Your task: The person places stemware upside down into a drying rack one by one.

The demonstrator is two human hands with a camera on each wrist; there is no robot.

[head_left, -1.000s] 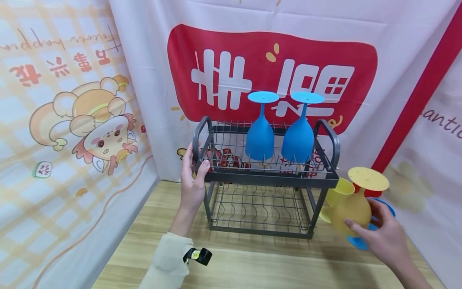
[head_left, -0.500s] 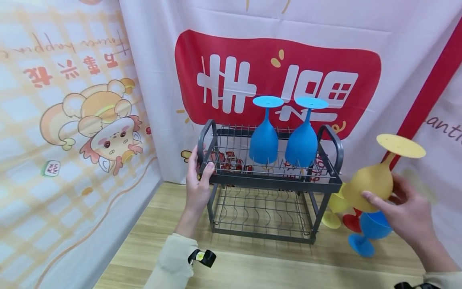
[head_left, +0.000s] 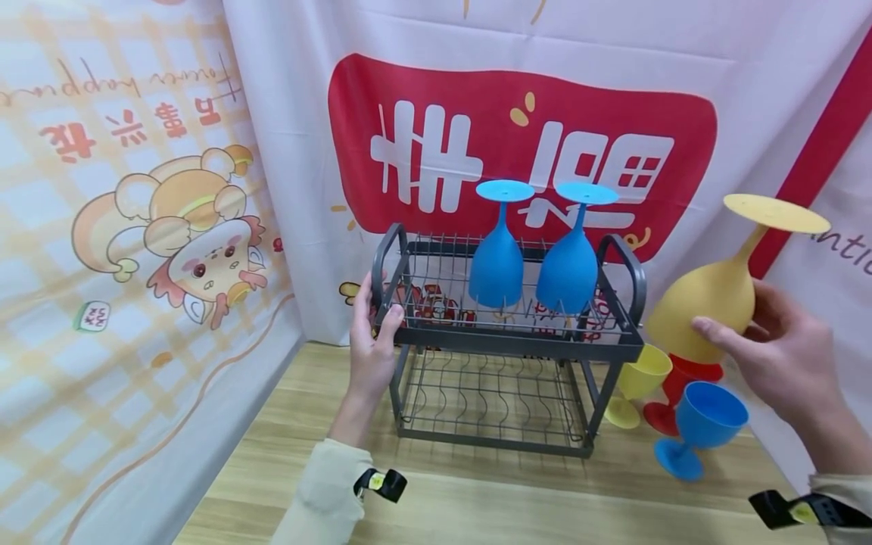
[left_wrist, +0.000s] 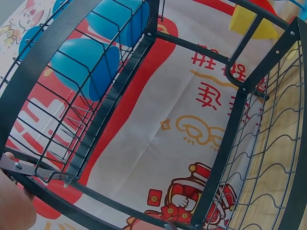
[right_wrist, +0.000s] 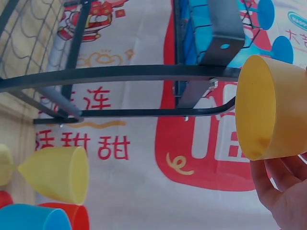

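Head: our right hand (head_left: 786,352) clamps thumb and fingers on the yellow goblet (head_left: 708,306), foot up beyond the right edge of the rack (head_left: 511,344); our left hand (head_left: 371,352) grips its upper left edge. Left wrist: blue goblets (left_wrist: 79,62) stand inverted toward its right edge. Right wrist: the mouth sits beside its upper right corner. We judge this loading; next calls for clearing that corner, mouth down.

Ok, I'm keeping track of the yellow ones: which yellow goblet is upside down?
The deeper-yellow goblet, held base-up in the right hand. The paler yellow goblet stands upright on the table.
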